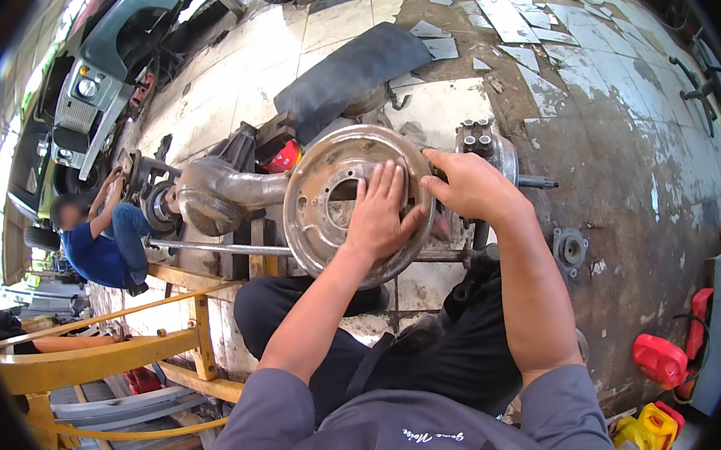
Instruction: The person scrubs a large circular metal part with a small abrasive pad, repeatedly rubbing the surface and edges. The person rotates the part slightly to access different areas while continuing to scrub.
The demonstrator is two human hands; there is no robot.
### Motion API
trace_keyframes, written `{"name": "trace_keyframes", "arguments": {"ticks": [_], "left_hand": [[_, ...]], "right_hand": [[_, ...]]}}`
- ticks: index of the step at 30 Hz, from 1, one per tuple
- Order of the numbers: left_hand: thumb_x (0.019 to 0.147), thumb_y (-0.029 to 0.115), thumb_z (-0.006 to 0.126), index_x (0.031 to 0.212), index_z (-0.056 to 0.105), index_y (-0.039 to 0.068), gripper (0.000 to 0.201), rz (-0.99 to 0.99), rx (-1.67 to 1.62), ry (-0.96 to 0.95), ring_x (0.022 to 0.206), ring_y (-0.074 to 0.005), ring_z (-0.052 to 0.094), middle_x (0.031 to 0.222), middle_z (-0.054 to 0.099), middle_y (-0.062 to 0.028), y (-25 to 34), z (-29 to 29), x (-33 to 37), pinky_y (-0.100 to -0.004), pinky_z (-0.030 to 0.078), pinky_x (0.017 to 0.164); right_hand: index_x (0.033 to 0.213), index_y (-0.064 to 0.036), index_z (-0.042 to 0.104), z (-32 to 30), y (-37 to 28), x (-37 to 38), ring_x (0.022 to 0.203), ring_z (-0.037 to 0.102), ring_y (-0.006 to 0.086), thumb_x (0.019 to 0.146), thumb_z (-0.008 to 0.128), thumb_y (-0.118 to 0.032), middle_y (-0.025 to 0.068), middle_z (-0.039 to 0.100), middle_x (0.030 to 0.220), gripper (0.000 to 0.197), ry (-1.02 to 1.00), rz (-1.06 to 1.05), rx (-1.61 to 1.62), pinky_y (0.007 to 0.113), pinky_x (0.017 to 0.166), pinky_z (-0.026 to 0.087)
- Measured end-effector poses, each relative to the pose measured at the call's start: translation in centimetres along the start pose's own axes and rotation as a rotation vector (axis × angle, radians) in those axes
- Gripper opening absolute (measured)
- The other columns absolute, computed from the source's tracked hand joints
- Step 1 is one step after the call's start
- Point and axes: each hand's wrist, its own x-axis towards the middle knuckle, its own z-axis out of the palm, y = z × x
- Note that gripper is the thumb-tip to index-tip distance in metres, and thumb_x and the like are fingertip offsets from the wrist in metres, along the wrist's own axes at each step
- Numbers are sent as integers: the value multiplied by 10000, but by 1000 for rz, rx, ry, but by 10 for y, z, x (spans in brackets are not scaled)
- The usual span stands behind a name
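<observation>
A round, worn metal brake backing plate (pixel 305 216) with a large centre hole and several small holes stands tilted before me, by the axle. My left hand (pixel 383 215) lies on its face with the fingers stretched out, partly over the centre hole. At the plate's upper right rim, my right hand (pixel 473 185) grips the edge between thumb and fingers; some fingertips are hidden. Left of the plate is the bulging grey axle housing (pixel 212 193). A hub with several nuts (pixel 478 137) sits just beyond my right hand, and a long metal rod (pixel 220 247) runs under the housing.
A person in blue (pixel 99 252) crouches at the axle's far left end. Yellow frame rails (pixel 94 365) lie at left. A loose flange (pixel 570 250) is on the floor at right, near red (pixel 661 360) and yellow jugs (pixel 647 431). Broken tiles (pixel 505 18) and a dark curved panel (pixel 350 71) lie ahead.
</observation>
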Motion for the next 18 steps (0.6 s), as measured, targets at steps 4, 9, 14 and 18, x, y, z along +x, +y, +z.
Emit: {"name": "trace_keyframes", "arguments": {"ticks": [4,9,14,18], "left_hand": [[989,692,344,1559,325,9,890,-99,55,-16,1539,-330,220,1639,283,-186,-17,-9,12,-568,140,1230],[1017,657,305,1559,330,23,835,-75,114,-21,1531,-301,251,1640,296,-158,-13,-11,15,-587,140,1225],[1012,657,324,1570,322,57,819,-107,114,-2,1530,-305,252,1640,306,-136,-31,-12,22,-624,128,1214],[1015,638,341,1575,317,67,800,39,111,-17,1529,-293,259,1642,307,-123,-24,-12,9,-617,142,1213]], "right_hand": [[1331,33,570,-8,-11,4,1144,613,394,953,627,-245,254,646,1224,473,-149,116,4,446,1002,476],[1356,32,571,-7,-8,7,1195,601,406,946,636,-239,263,641,1265,495,-116,99,2,449,1029,469],[1341,44,574,-8,-7,11,1182,609,408,943,637,-230,266,647,1249,487,-136,113,14,454,1021,472],[1340,48,571,-7,-5,11,1179,610,408,945,633,-226,273,646,1243,485,-120,85,-9,456,1015,474]]}}
